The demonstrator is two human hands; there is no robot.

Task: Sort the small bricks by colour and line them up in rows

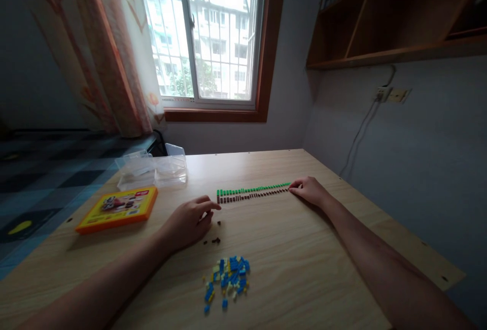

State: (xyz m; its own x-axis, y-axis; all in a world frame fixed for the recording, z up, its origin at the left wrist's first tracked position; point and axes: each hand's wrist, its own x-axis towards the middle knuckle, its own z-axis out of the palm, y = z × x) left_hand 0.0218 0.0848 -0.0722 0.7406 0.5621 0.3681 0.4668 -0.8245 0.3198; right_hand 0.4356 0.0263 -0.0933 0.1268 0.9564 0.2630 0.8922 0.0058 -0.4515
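Two rows of tiny toy bricks run across the table, a green row (251,189) behind and a brown row (247,197) in front. My left hand (192,218) is by the left end of the rows, index finger stretched out and the other fingers loosely bent, with nothing visible in it. At the right end, the fingertips of my right hand (309,191) are pinched together by the last brown bricks; whatever they hold is too small to make out. A few loose brown bricks (216,240) lie in front of my left hand.
Nearer me is a pile of blue, yellow and cream bricks (232,274). A yellow and orange box (117,209) lies at the left, with clear plastic trays (154,170) behind it. The wooden table (304,259) ends near the wall.
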